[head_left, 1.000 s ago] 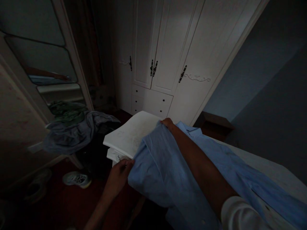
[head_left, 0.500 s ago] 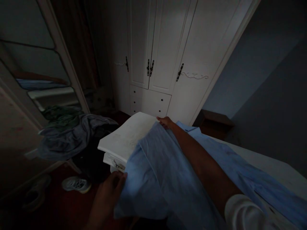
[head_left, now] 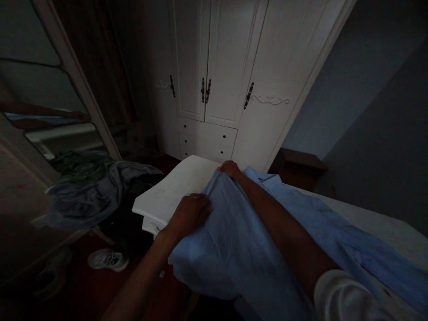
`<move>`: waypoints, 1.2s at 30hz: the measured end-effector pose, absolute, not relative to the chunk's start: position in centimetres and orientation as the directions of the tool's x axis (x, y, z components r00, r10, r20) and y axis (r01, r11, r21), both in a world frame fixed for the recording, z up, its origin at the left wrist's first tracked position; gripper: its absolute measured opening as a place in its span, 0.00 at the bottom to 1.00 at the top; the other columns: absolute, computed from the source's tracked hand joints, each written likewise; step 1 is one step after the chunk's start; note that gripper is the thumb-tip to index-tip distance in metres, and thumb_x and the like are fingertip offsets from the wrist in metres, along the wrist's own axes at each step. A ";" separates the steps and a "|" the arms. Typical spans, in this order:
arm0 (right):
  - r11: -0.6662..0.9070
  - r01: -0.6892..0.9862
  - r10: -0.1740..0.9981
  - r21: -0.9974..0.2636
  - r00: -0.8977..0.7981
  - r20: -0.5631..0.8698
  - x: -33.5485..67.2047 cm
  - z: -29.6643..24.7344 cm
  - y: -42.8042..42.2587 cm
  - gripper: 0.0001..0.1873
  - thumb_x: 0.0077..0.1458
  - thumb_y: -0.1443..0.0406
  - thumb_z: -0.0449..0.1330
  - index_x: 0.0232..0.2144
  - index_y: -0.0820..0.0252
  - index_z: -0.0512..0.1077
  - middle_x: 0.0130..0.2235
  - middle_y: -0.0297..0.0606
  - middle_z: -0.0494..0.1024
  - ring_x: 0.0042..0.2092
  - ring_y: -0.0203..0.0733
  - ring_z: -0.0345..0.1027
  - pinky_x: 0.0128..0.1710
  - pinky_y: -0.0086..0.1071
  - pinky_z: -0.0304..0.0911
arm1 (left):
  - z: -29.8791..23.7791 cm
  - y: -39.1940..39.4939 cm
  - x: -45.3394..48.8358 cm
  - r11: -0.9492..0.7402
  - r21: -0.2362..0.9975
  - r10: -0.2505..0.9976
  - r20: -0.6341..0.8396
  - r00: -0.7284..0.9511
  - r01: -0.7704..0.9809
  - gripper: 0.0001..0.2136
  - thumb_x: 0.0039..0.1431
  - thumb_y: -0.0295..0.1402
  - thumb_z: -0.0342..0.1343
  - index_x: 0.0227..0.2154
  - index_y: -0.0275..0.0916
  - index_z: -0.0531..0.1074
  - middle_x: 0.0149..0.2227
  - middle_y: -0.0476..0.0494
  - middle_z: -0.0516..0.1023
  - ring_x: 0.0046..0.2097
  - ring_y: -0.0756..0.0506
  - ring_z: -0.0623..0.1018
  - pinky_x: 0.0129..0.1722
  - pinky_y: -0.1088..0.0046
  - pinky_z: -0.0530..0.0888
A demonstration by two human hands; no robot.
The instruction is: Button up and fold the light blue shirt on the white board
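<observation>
A light blue button shirt point(head_left: 247, 236) is spread along a white table top, with part of it folded over and hanging off the near edge. My right hand point(head_left: 230, 169) is closed on the shirt's edge at the far side of the table. Palm down, my left hand point(head_left: 191, 215) rests on the left edge of the folded cloth, its thumb apart from the fingers. The shirt's collar point(head_left: 269, 180) shows just beyond my right forearm.
The white table point(head_left: 167, 189) has a drawer at its left end. Behind stands a white wardrobe point(head_left: 224, 102). Heaped clothes point(head_left: 87, 191) lie at left below a mirrored panel point(head_left: 50, 98). A sneaker point(head_left: 107, 259) is on the red floor. A brown cabinet point(head_left: 301, 167) stands at right.
My left hand has left the shirt's lower corner and moved up and right onto the folded cloth. My right hand keeps its hold on the far edge.
</observation>
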State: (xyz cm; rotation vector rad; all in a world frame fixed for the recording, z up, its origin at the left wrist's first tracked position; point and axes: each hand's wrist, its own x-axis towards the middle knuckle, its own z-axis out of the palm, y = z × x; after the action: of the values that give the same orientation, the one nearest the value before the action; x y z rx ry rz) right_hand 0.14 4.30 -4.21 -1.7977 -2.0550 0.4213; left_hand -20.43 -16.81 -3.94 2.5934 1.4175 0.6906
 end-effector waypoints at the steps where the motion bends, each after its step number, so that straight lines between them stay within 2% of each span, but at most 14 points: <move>1: 0.144 0.884 0.989 -0.444 -0.116 0.089 0.2 -4.3 4.3 0.11 0.56 0.59 0.64 0.35 0.61 0.79 0.44 0.43 0.81 0.49 0.44 0.73 0.45 0.28 0.63 | -4.1 -17.2 -20.3 -0.566 0.275 0.815 0.327 0.478 0.777 0.14 0.66 0.38 0.49 0.45 0.39 0.76 0.52 0.37 0.77 0.54 0.39 0.74 0.54 0.58 0.71; 5: 0.168 0.911 0.985 -0.377 -0.139 0.102 -0.1 -4.2 4.0 0.12 0.57 0.59 0.63 0.37 0.62 0.77 0.44 0.44 0.80 0.47 0.44 0.73 0.45 0.30 0.63 | -4.9 -19.2 -19.9 -0.543 0.174 0.810 0.366 0.458 0.821 0.13 0.66 0.33 0.49 0.45 0.40 0.76 0.54 0.36 0.75 0.55 0.37 0.73 0.53 0.54 0.71; 10: 0.289 0.915 0.951 -0.282 -0.241 0.192 -1.6 -4.2 2.9 0.21 0.61 0.57 0.58 0.53 0.62 0.70 0.54 0.51 0.72 0.55 0.48 0.66 0.52 0.37 0.60 | -5.9 -20.2 -19.4 -0.511 0.093 0.803 0.407 0.436 0.855 0.14 0.66 0.33 0.47 0.48 0.39 0.75 0.62 0.33 0.66 0.64 0.35 0.64 0.58 0.50 0.67; 14: 0.425 0.880 0.901 -0.212 -0.388 0.196 -2.6 -4.8 2.4 0.20 0.60 0.53 0.59 0.50 0.56 0.73 0.55 0.44 0.71 0.57 0.45 0.63 0.55 0.34 0.57 | -6.3 -20.6 -19.4 -0.499 0.059 0.812 0.382 0.442 0.865 0.16 0.67 0.36 0.47 0.53 0.40 0.71 0.65 0.34 0.62 0.67 0.33 0.58 0.60 0.48 0.64; 18: 0.387 0.909 0.911 -0.157 -0.351 0.215 -2.8 -5.6 2.4 0.23 0.64 0.51 0.52 0.50 0.61 0.72 0.54 0.50 0.71 0.55 0.50 0.64 0.53 0.38 0.59 | -6.6 -21.6 -19.2 -0.480 0.047 0.816 0.390 0.426 0.876 0.19 0.66 0.40 0.48 0.56 0.42 0.69 0.68 0.38 0.56 0.69 0.31 0.51 0.62 0.44 0.61; 21: 0.337 0.934 0.923 -0.119 -0.303 0.238 -3.0 -5.8 2.5 0.26 0.66 0.51 0.47 0.52 0.65 0.71 0.53 0.54 0.71 0.54 0.52 0.64 0.51 0.40 0.60 | -6.9 -22.5 -18.9 -0.498 0.041 0.809 0.380 0.448 0.866 0.20 0.66 0.40 0.47 0.58 0.42 0.67 0.65 0.37 0.62 0.68 0.32 0.56 0.64 0.44 0.57; 24: 0.323 0.943 0.924 -0.077 -0.297 0.243 -3.2 -5.7 2.5 0.27 0.67 0.50 0.45 0.50 0.64 0.71 0.52 0.53 0.71 0.52 0.52 0.65 0.50 0.40 0.60 | -7.1 -23.4 -18.3 -0.473 0.050 0.822 0.384 0.421 0.879 0.22 0.66 0.40 0.46 0.60 0.40 0.66 0.62 0.34 0.67 0.65 0.32 0.62 0.63 0.43 0.59; 29: 0.318 0.948 0.911 -0.017 -0.300 0.282 -3.5 -5.5 1.9 0.24 0.67 0.53 0.48 0.50 0.66 0.71 0.52 0.56 0.71 0.53 0.53 0.63 0.51 0.42 0.58 | -7.5 -24.7 -17.4 -0.409 0.040 0.849 0.382 0.364 0.912 0.21 0.66 0.39 0.47 0.59 0.41 0.67 0.62 0.34 0.68 0.63 0.30 0.65 0.62 0.41 0.61; 32: 0.357 0.934 0.885 0.009 -0.342 0.316 -3.7 -5.0 1.1 0.22 0.67 0.56 0.49 0.51 0.67 0.70 0.54 0.56 0.70 0.55 0.54 0.61 0.54 0.44 0.55 | -7.4 -25.2 -17.7 -0.425 0.059 0.847 0.379 0.374 0.903 0.21 0.67 0.39 0.45 0.59 0.39 0.67 0.62 0.35 0.68 0.64 0.32 0.65 0.63 0.43 0.59; 36: 0.430 0.903 0.841 0.003 -0.402 0.363 -4.3 -4.2 -1.3 0.22 0.67 0.56 0.49 0.53 0.65 0.69 0.57 0.53 0.68 0.57 0.52 0.60 0.58 0.43 0.53 | -6.9 -24.7 -19.5 -0.460 0.112 0.831 0.403 0.383 0.881 0.25 0.67 0.44 0.45 0.60 0.36 0.64 0.64 0.30 0.63 0.65 0.34 0.63 0.63 0.47 0.62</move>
State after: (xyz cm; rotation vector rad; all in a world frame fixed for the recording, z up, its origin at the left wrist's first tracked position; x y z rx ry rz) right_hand -4.34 -1.32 -4.20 -1.5023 -2.3810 -0.2857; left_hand -19.48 -24.71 -6.90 2.7105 1.6862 0.6724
